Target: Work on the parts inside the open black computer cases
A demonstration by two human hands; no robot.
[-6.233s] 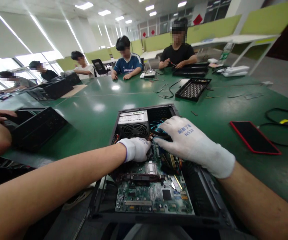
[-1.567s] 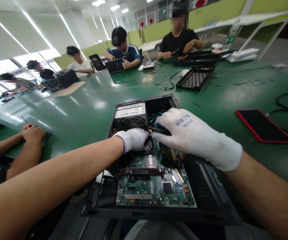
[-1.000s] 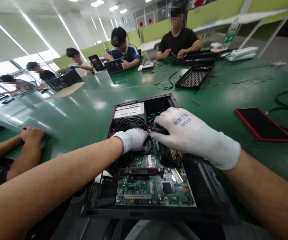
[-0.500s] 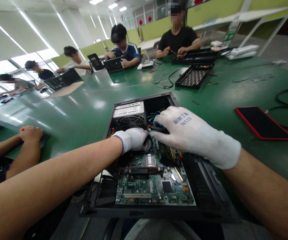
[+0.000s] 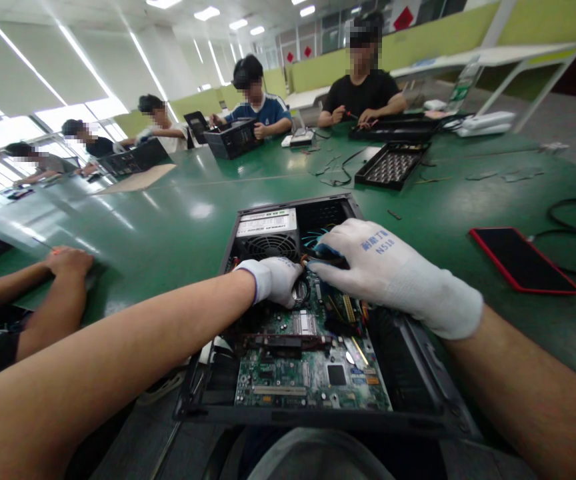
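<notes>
An open black computer case (image 5: 431, 387) lies in front of me at the table's edge, with a green motherboard (image 5: 288, 373) inside. At its far left is a power supply (image 5: 268, 223) with a round fan grille. My left hand (image 5: 281, 279), in a white glove, is closed on something I cannot make out beside the CPU fan, just below the power supply. My right hand (image 5: 363, 257), also gloved, has its fingers wrapped round dark cables (image 5: 324, 256) at the far side of the case. The two hands' fingertips nearly meet.
A red-edged black tablet (image 5: 525, 260) and a black cable lie on the green table (image 5: 193, 230) at right. Beyond the case sits a black tray (image 5: 393, 165). Another person's hands (image 5: 71, 260) rest at left; several people work on cases across the table.
The view has shifted slightly, so the case sits a little lower and further right. Both hands stay at nearly the same place in it. Across the table, a person's black case has been turned more upright.
</notes>
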